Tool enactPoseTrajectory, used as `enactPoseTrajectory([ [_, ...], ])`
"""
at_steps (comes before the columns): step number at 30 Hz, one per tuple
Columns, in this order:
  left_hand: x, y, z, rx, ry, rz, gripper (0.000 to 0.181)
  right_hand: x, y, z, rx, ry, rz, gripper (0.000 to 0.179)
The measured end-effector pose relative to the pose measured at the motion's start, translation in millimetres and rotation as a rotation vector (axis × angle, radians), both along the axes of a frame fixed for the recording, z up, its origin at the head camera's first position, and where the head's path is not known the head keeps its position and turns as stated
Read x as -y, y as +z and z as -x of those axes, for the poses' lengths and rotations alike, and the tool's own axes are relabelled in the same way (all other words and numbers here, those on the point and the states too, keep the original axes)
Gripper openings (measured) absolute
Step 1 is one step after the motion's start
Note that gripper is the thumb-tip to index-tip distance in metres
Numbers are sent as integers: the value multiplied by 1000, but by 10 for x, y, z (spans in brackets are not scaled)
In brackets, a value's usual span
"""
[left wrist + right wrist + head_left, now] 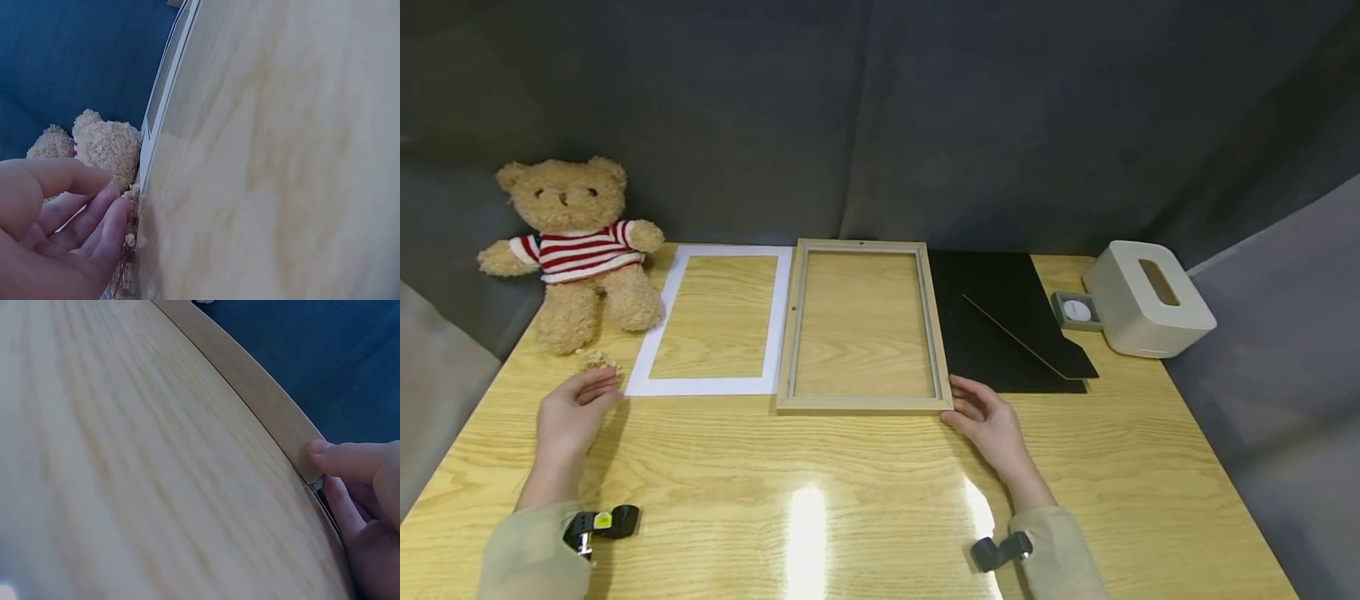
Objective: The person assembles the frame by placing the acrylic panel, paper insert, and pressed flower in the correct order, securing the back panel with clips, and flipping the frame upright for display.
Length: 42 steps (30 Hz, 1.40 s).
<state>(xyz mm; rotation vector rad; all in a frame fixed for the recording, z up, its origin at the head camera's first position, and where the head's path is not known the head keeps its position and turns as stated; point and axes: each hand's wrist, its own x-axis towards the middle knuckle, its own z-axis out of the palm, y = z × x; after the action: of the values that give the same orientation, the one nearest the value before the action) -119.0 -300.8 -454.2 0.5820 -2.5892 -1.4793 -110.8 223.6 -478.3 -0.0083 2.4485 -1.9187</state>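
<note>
A light wood picture frame (861, 406) lies flat on the table, its middle showing the wood grain below. At its near right corner my right hand (992, 425) holds the edge, the thumb on the front side and fingers along the right side; the right wrist view shows the thumb on the frame's edge (250, 381). My left hand (571, 415) is loosely curled beside a small bunch of dried flowers (597, 360), whose stems (128, 262) show just past the fingers. Left of the frame lies a white mat border (700, 387), near the left fingertips.
A teddy bear (583, 254) in a striped sweater sits at the back left. Right of the frame lies a black backing board (985, 275) with its stand flap (1015, 312) raised. Beyond are a small grey tray (1097, 323) holding a white disc (1077, 311) and a white tissue box (1150, 304).
</note>
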Motion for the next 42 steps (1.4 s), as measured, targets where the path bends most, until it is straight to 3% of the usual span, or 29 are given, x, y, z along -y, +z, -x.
enactPoseTrajectory([
  [6,-29,32,20,-9,-116,88,45,16,2,5,9,-19,-10,56],
  [12,-66,49,72,-26,-139,201,44,24,-17,8,14,-24,-7,55],
  [15,-96,53,108,-35,-134,271,43,22,-19,11,17,-21,2,55],
  [19,-137,50,149,-41,-105,300,41,14,-9,6,23,-22,4,55],
  [27,-140,34,170,3,-27,173,45,17,-19,14,33,-17,2,55],
  [30,-152,45,179,23,-6,183,44,16,-32,18,31,-16,6,55],
  [36,-182,42,204,-7,-46,322,48,14,-49,23,25,-9,-2,56],
  [42,-219,23,237,-25,-62,352,42,14,-41,22,10,-13,-1,55],
])
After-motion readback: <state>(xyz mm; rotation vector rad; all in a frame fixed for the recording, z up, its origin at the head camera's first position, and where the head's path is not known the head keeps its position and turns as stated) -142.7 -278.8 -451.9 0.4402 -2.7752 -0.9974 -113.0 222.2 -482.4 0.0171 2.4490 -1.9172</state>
